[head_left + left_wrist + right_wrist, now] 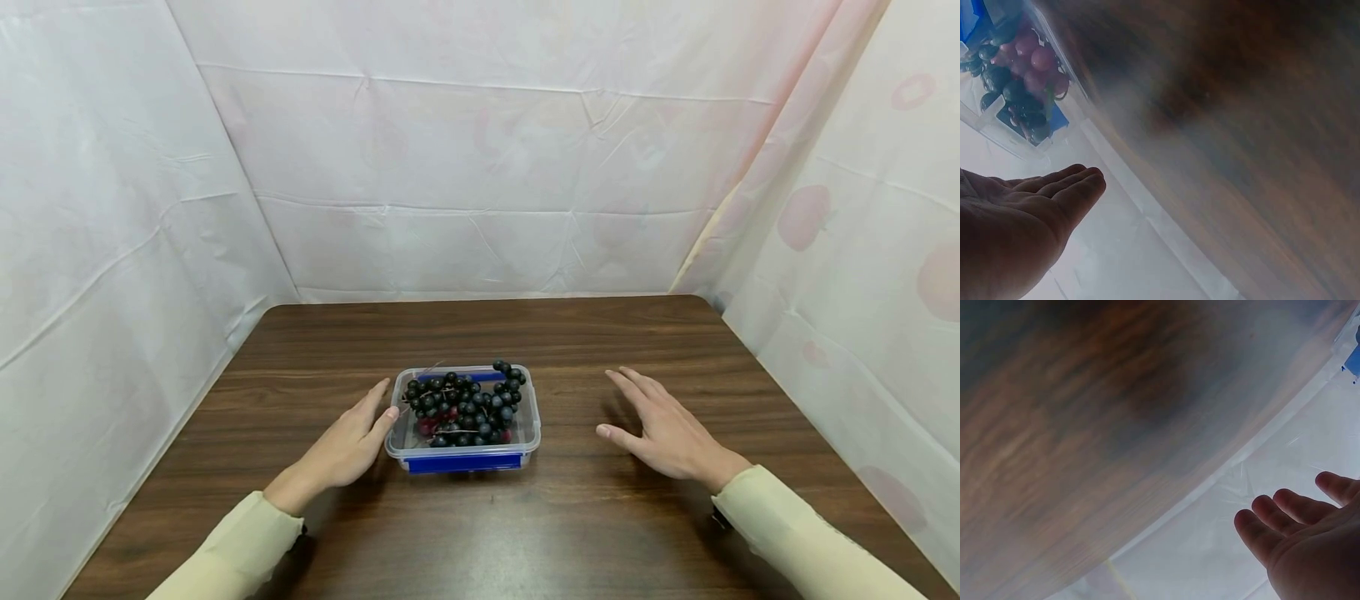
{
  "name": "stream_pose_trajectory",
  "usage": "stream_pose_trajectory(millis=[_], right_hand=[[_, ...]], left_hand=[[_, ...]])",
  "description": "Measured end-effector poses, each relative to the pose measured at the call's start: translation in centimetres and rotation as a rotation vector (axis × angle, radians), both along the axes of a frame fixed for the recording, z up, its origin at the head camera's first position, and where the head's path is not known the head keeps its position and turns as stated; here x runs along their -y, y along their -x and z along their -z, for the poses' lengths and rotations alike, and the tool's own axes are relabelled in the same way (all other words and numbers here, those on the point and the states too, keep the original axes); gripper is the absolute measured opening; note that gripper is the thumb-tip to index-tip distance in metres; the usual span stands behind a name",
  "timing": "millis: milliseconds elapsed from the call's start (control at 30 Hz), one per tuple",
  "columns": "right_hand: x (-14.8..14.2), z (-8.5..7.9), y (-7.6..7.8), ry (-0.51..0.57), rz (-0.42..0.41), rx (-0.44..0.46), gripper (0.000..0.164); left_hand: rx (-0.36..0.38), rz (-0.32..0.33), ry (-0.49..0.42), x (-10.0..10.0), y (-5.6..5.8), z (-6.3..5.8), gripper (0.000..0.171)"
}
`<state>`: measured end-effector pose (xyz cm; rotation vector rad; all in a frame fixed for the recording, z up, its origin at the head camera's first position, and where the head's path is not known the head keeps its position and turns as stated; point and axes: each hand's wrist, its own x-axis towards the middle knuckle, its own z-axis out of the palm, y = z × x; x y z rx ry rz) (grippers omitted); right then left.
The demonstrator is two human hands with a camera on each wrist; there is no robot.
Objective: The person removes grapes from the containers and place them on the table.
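Note:
A clear plastic container (531, 429) with blue clips stands on the wooden table, filled with dark grapes (480, 408) and a few reddish ones. Some of the dark grapes rise above its back right rim. My left hand (341, 446) is beside the container's left wall with fingers straight, thumb tip right at the rim. In the left wrist view red grapes (1035, 59) show through the container wall, beyond the extended fingers. Well to the right of the container, my right hand (663, 429) is held over the table, fingers spread and holding nothing.
The brown wooden table (480, 329) has rounded back corners. White sheeting (480, 167) hangs behind it and along both sides, with faded fruit prints on the right. A dark band shows under each sleeve cuff.

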<state>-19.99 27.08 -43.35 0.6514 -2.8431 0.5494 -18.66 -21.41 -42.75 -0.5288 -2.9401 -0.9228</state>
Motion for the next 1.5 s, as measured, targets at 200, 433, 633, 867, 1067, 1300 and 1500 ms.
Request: stream_pose_trajectory(millis=[200, 433, 633, 867, 1067, 1300, 1500], right_hand=[[0.1, -0.1, 0.0, 0.007, -0.002, -0.004, 0.087], [0.3, -0.2, -0.1, 0.020, -0.003, -0.001, 0.087], [0.5, -0.2, 0.0, 0.023, -0.006, 0.001, 0.087], [0.8, -0.3, 0.1, 0.020, -0.012, 0.001, 0.088], [1.0, -0.4, 0.0, 0.024, -0.014, -0.002, 0.088], [1.4, -0.4, 0.1, 0.028, -0.020, 0.001, 0.088], [2.0, -0.7, 0.1, 0.030, -0.029, -0.008, 0.088]], left_hand=[[0.013, -0.008, 0.002, -0.2, 0.0, 0.1, 0.067], [0.020, -0.003, -0.004, -0.5, 0.0, 0.3, 0.067], [0.029, 0.014, 0.002, -0.6, -0.1, 0.4, 0.067], [0.037, 0.019, -0.004, -0.8, -0.1, 0.3, 0.066], [0.049, 0.022, 0.022, -0.9, -0.2, 0.4, 0.067], [0.056, 0.026, 0.057, -1.1, -0.3, 0.4, 0.068], [0.052, 0.042, 0.079, -1.3, -0.4, 0.2, 0.068]])
